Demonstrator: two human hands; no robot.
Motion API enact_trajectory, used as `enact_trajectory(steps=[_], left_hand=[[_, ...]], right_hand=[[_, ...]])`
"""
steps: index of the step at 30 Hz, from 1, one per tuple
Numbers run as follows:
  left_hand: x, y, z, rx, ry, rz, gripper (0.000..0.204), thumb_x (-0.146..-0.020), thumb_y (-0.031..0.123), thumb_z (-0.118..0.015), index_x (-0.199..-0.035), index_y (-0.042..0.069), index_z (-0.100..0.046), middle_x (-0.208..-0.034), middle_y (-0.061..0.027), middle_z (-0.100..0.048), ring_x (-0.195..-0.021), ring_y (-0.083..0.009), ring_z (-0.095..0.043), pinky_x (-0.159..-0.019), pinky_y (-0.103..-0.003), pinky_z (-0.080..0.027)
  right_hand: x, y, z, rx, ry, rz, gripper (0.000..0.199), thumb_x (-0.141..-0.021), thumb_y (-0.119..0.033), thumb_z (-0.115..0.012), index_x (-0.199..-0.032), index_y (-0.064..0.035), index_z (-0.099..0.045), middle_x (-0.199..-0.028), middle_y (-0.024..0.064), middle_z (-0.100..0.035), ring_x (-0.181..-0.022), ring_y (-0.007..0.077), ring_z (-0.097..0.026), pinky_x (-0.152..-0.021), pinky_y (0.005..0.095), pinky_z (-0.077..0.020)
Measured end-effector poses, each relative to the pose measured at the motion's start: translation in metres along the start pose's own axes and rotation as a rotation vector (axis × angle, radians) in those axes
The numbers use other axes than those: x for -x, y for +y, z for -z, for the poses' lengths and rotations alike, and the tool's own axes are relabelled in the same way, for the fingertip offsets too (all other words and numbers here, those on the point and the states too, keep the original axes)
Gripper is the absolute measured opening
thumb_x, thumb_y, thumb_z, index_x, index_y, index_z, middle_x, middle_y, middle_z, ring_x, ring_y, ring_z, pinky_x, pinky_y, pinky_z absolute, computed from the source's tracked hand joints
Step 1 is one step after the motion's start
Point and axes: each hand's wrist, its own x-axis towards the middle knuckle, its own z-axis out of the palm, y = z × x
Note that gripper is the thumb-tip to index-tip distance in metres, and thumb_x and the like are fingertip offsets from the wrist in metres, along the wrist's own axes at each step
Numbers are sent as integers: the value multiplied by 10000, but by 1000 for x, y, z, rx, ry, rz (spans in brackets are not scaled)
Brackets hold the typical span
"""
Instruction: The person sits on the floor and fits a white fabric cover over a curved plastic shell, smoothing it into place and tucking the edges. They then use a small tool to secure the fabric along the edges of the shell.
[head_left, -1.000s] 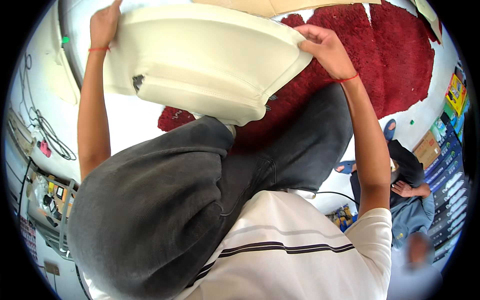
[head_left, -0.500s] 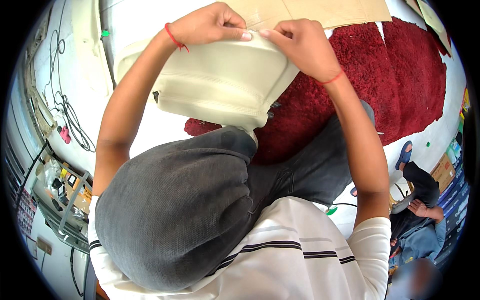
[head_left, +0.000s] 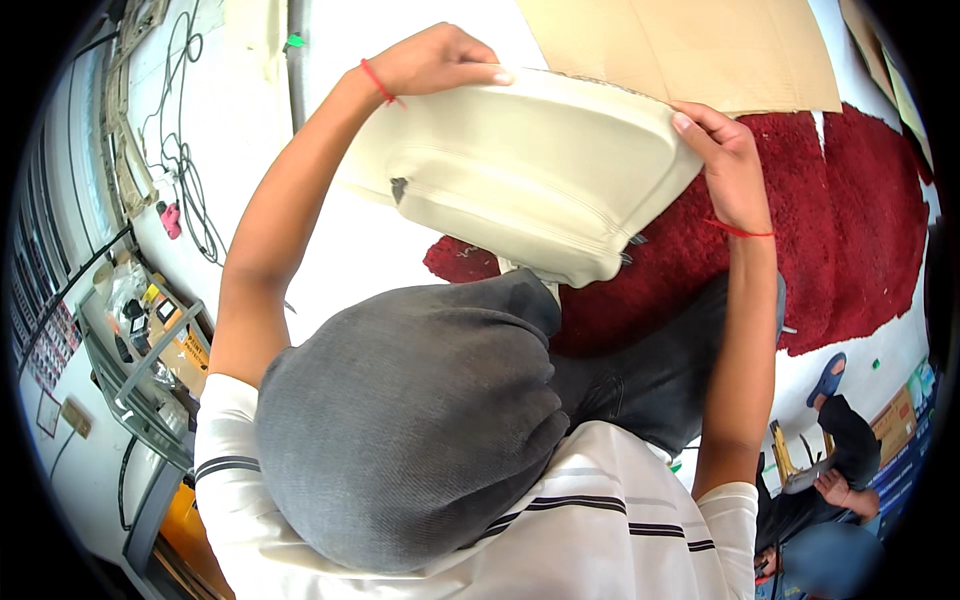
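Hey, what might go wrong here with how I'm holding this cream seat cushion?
The cream seat cushion is gripped only at its far rim, by the left hand and right hand, so it may slip. Its lower edge rests at the raised knee and could slide onto the red rug.

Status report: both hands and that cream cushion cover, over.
Left hand and right hand grip cream cushion cover at opposite edges. Held above knee. Nothing blocking.

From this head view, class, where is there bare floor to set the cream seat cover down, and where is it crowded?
Bare white floor lies between the cables and red rug. The cardboard sheet is bare. Left edge, glass shelf, is crowded.
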Motion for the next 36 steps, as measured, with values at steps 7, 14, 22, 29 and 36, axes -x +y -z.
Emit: enact_trajectory(steps=[7,14,22,29,36], left_hand=[[23,-74,25,41,15,286,556,-954,526,-792,-666,60,-700,-571,48,-466,-572,-100,-391,-568,-298,-348],[-62,-9,-28,45,72,102,808,-979,705,-672,-515,79,-458,-510,34,-278,-488,-110,-279,-483,-330,-257],[-49,9,-40,179,81,306,800,-934,740,-708,-501,94,-518,-480,32,-363,-463,-107,-352,-494,-304,-351],[-102,49,-74,125,162,1,605,-947,609,-745,-830,18,-695,-704,-53,-618,-619,-165,-558,-623,-348,-473],[-134,64,-80,135,194,-264,424,-971,358,-785,-755,1,-710,-618,-66,-613,-586,-167,-591,-612,-379,-505]], right_hand=[[-17,-3,12,-118,-95,-53,316,-1094,-194,-626,-1252,51,-747,-1126,60,-770,-1023,130,-682,-950,285,-526],[-44,-10,17,-342,-9,-22,327,-1093,-201,-620,-1277,48,-726,-1157,100,-763,-1060,174,-704,-989,310,-531],[-38,-3,32,-18,82,-81,292,-999,-203,-732,-1174,28,-767,-1026,66,-771,-925,149,-721,-847,303,-583],[-62,26,25,-35,14,-65,249,-974,-151,-738,-1152,23,-748,-1019,55,-761,-908,132,-698,-855,289,-555],[-57,52,-14,-163,35,-10,285,-1026,-137,-727,-1269,12,-712,-1127,37,-764,-1010,115,-705,-924,288,-560]])
